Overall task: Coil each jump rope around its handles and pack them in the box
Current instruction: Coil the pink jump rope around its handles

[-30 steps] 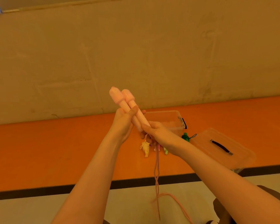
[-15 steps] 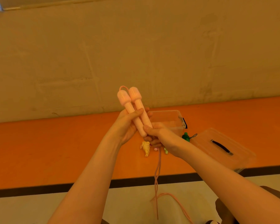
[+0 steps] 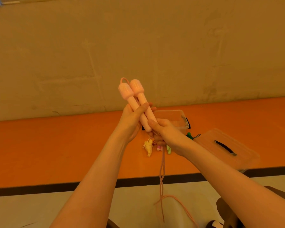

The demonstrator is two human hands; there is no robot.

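Two handles (image 3: 135, 102): pink, side by side, held up above the table (image 3: 56, 145).
Left hand (image 3: 132, 122): I clamp both shafts, thumb across.
Right hand (image 3: 164, 132): I pinch the base, rope (image 3: 161, 175) dangling loose; wind it tight, turns touching.
Box (image 3: 174, 117): open, just behind.

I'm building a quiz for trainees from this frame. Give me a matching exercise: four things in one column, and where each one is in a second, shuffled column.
Things:
1. pink handles
2. yellow coiled rope
3. clear box
4. box lid

Places:
A. lying on the orange surface, at the right
B. held up side by side in both hands
C. open on the orange surface, behind the hands
D. lying on the orange surface, below the left hand

Pairs: 1-B, 2-D, 3-C, 4-A
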